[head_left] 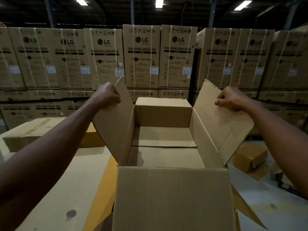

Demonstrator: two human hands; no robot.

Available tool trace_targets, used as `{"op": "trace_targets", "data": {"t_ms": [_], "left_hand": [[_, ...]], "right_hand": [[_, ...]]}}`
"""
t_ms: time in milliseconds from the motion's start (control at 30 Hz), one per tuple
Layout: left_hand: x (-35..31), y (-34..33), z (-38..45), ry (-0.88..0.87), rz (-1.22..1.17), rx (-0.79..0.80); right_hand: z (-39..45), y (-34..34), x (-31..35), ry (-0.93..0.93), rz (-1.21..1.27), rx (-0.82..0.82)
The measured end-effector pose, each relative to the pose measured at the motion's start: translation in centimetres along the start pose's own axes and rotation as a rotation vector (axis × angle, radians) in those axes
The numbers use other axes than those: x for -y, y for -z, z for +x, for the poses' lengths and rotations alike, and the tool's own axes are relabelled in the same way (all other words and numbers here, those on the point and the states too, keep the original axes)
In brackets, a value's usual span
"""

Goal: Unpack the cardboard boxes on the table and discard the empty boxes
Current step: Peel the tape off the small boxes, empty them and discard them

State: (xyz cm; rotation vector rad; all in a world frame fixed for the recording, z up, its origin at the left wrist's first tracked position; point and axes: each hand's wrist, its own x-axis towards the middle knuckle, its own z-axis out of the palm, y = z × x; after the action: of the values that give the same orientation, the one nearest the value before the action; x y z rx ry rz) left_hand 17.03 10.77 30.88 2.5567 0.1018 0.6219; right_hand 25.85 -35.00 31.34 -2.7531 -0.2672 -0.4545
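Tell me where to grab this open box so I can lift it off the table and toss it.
Grip the open box by its two long side flaps, where the left hand and right hand already hold them, one from each side. Those flaps stand up and splay outward, giving free edges. It looks empty, so probably light.

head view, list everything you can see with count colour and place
open cardboard box: one, brown, near centre, inside looks empty
side flaps: two, brown, raised left and right
closed box: one, brown, taped, on table at left
table: one, pale tan, under the boxes
small box: one, brown, on floor at right
washing machine cartons: many, brown, stacked along the back
ceiling lights: three, white, overhead
left hand: grips left flap
right hand: fingers pinch right flap
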Motion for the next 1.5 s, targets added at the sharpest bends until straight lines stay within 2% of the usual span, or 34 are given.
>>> {"op": "trace_targets", "data": {"t_ms": [367,800,1033,1267,1500], "left_hand": [[2.7,-6.9,-0.2,0.082,0.062,0.018],[7.8,-16.5,-2.8,0.125,0.141,0.116],[8.8,-19.1,-4.3,0.108,0.143,0.147],[9.4,-20.2,-4.7,0.107,0.153,0.11],[10.9,-19.5,-3.6,0.134,0.166,0.193]], "right_hand": [[2.5,-7.4,-2.6,0.051,0.042,0.062],[1.3,-16.1,-5.1,-0.011,0.122,0.136],[0.3,-18.5,-5.7,-0.048,0.143,0.146],[-1.0,-20.1,-6.5,-0.037,0.098,0.158],[-0.1,-20.3,-7.2,-0.09,0.093,0.249]]}}
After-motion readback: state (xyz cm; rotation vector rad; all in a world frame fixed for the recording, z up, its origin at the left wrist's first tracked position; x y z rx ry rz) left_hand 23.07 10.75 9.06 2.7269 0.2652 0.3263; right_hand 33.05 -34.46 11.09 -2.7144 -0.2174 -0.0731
